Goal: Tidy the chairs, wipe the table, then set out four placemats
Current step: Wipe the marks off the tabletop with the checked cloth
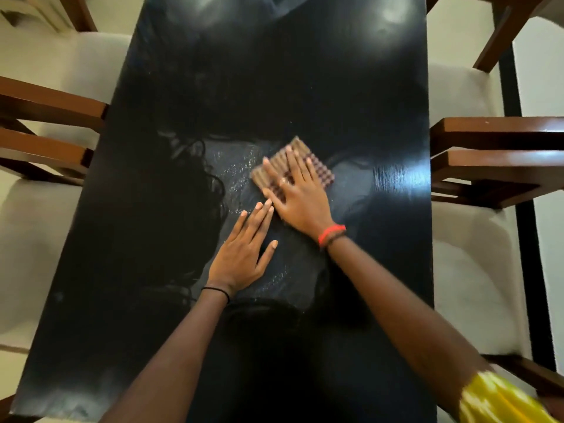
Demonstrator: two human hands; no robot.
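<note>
Your right hand point(300, 193) pressed flat, fingers straight, on the checked cloth point(308, 166) mid-table point(274, 87); unwiped surface lay ahead. Your left hand point(244, 251) rested open just beside it.

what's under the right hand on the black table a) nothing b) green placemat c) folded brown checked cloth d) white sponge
c: the right hand presses flat, fingers spread, on the folded brown checked cloth lying on the glossy black table.
</note>
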